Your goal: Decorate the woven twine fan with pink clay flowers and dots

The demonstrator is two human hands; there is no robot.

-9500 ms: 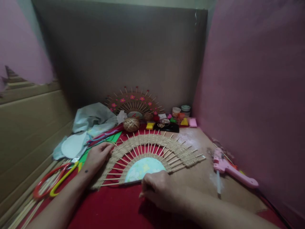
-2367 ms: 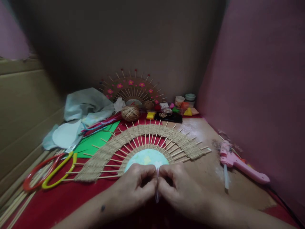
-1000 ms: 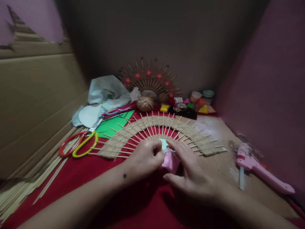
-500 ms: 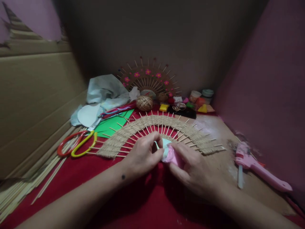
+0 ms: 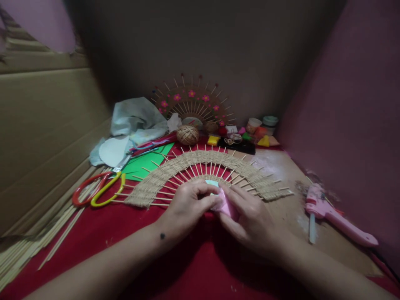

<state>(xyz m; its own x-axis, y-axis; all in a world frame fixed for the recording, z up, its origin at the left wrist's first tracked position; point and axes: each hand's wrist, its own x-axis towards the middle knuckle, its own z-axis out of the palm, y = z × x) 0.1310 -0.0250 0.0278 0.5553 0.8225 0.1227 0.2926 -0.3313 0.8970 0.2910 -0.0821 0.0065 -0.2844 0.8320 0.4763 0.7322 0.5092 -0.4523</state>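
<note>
Both grips, left hand and right hand, are clamped on the pink packet at the woven fan's near middle; steady the right, pinch lightly with the left

A shiny pink packet is held between left hand and right hand

In dim light, a dark wall stands at twelve o'clock, a pink wall at two, cardboard at nine.
</note>
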